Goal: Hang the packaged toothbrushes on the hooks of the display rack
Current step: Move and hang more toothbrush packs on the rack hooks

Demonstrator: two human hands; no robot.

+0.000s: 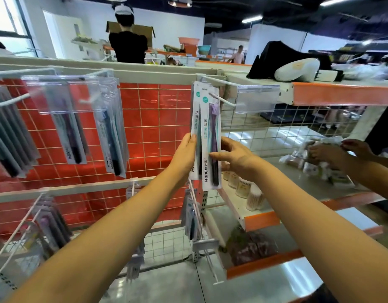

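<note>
Together, left hand (184,154) and right hand (234,156) pinch two toothbrush packs (207,136) on one hook (223,101).

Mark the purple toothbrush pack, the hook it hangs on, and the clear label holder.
Purple toothbrush pack (211,136), head view, card's middle.
Hook (223,101), head view, white wire past the pack.
Label holder (257,98), head view, clear plastic face.

Red backing panel (149,119) behind white wire grid (265,136). Front toothbrush pack (211,136) white with purple brush, teal logo dot. Shelf edge (341,94) orange.
</note>
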